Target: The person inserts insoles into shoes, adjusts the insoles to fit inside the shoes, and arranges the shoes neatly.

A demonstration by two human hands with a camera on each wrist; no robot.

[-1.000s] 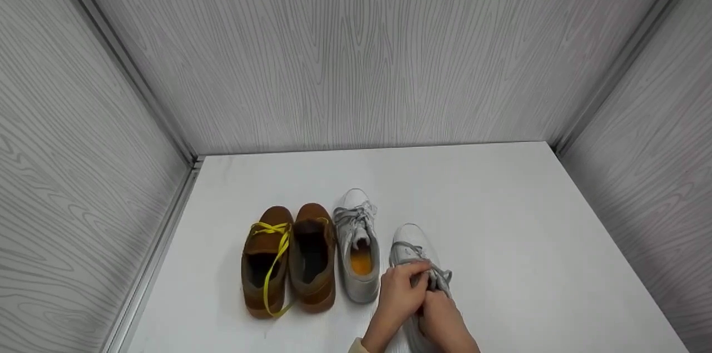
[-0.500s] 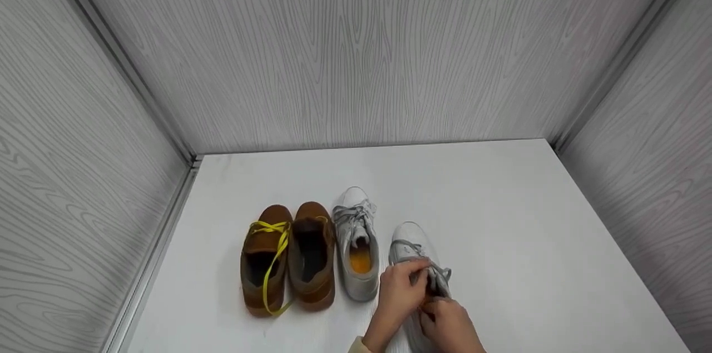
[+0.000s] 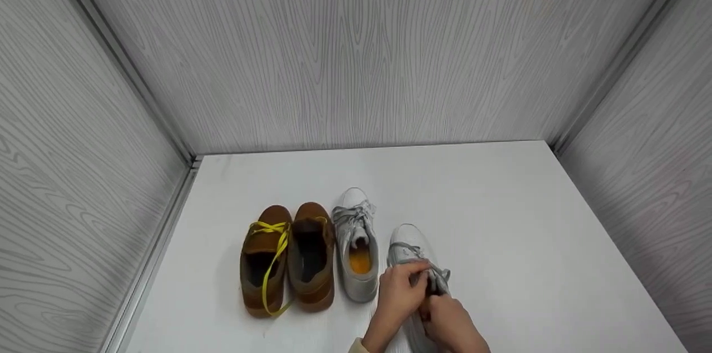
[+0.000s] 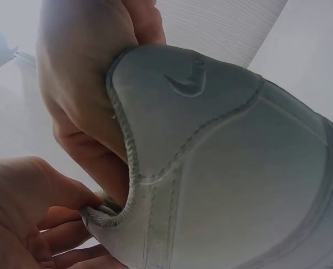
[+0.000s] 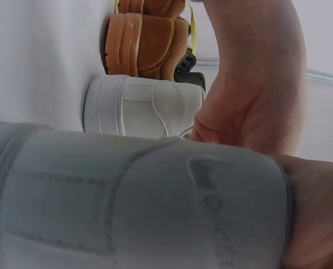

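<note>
A white sneaker (image 3: 409, 239) with grey laces stands toe away at the front. My left hand (image 3: 400, 289) is at its laces; in the left wrist view its thumb (image 4: 71, 193) and fingers pinch the padded edge of the shoe's opening. My right hand (image 3: 451, 322) reaches into the opening from above, bent at the knuckles. Its fingertips are hidden inside the shoe, and I cannot tell what they hold. The heel with its small swoosh (image 4: 186, 84) faces up in the left wrist view. In the right wrist view the sneaker's heel (image 5: 71, 207) fills the lower half.
Left of the hands stands the other white sneaker (image 3: 359, 281), its insole orange. Beside it are two brown shoes, one (image 3: 312, 286) with a dark lining and one (image 3: 253, 297) with a loose yellow lace (image 3: 272, 264). Wood-grain panels (image 3: 356, 64) enclose the white table (image 3: 500, 203).
Half a second ago my right hand drew back slightly and a bit of orange showed at its fingers; now it is further into the opening again. The left hand stays at the same spot.
</note>
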